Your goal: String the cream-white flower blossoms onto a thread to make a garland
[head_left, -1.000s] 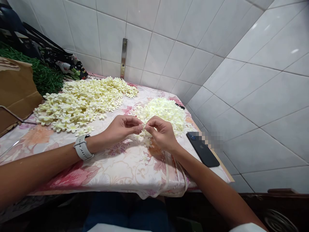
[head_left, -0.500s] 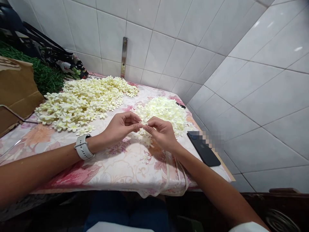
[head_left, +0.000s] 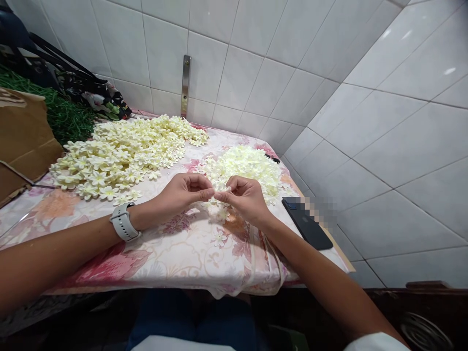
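At the far left, a cardboard box (head_left: 22,136) sits by green stems (head_left: 66,117). A big heap of cream flowers (head_left: 124,151) spreads over the surface (head_left: 175,258), which wears a floral cloth. The left hand (head_left: 183,192), with a white watch (head_left: 122,223) on its wrist, meets the right hand (head_left: 244,197) above the cloth near the front edge; the fingers of both are pinched together on one small flower (head_left: 221,187) between them. Behind lies a second, smaller pile (head_left: 248,168). A dark phone (head_left: 307,224) rests at the right edge.
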Motion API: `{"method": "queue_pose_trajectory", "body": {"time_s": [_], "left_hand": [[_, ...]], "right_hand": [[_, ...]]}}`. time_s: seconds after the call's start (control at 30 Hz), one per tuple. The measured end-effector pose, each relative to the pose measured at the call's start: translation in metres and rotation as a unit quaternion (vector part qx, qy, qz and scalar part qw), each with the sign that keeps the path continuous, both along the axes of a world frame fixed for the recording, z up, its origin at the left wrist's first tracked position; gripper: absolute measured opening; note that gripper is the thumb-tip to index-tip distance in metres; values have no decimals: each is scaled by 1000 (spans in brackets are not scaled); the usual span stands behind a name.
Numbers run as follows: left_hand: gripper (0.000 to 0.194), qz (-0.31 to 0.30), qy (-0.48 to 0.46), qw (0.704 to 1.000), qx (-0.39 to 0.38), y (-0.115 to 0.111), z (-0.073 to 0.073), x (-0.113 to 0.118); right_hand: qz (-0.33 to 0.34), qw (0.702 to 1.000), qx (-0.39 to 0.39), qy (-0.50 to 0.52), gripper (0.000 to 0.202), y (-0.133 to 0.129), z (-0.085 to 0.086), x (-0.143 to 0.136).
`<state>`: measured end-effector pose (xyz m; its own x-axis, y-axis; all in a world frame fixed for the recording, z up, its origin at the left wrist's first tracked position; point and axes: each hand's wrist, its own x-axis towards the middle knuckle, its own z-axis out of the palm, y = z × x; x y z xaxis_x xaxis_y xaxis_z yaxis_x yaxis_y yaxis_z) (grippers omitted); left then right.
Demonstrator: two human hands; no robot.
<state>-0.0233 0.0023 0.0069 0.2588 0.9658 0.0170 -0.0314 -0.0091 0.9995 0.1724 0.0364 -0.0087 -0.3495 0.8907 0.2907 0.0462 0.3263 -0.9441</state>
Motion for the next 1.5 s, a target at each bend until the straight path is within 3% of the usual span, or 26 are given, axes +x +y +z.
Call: {"method": "queue_pose_trajectory", "body": {"time_s": [0.07, 0.2, 0.3, 0.4, 0.77, 0.93, 1.03, 1.1, 1.17, 1.23, 1.27, 1.3, 1.37, 1.5], "left_hand": [[39, 4, -15, 1000, 9, 1, 0, 1], [39, 16, -41, 999, 33, 3, -2, 1], [37, 13, -28, 999, 42, 3, -3, 1], [35, 21, -15, 999, 42, 2, -4, 0], [35, 14, 11, 997, 75, 2, -2, 2], [35, 75, 18, 991, 112, 14, 4, -9], [35, 104, 102, 977, 155, 29, 15, -27], [35, 99, 234, 942, 218, 40, 22, -44], [31, 50, 400, 865, 298, 52, 26, -62], [30, 15, 510, 786, 349, 62, 26, -79], [30, 4, 542, 761, 356, 66, 25, -86], [30, -14, 564, 747, 351, 70, 25, -92], [30, -48, 581, 744, 326, 74, 25, -100], [35, -86, 617, 754, 210, 73, 35, -108]], "right_hand": [[-29, 999, 11, -17, 54, 2, 1, 2], [-103, 988, 94, -68, 36, 3, 6, 6], [-51, 980, 162, -101, 36, 0, 8, 5], [23, 978, 190, -83, 22, -3, 5, 2], [13, 988, 151, -16, 40, -1, 0, -1], [-91, 982, 148, -67, 44, 5, 5, 8], [-139, 957, 212, -142, 38, 11, 7, 16], [-140, 926, 302, -179, 31, 11, 6, 16], [-85, 884, 398, -229, 32, 3, 3, 11], [31, 837, 456, -299, 54, -9, -2, 3], [97, 808, 469, -342, 63, -15, -4, -1], [145, 783, 469, -383, 68, -20, -6, -4], [169, 751, 461, -442, 62, -24, -8, -7], [64, 725, 457, -511, 46, -5, -12, 0]]}}
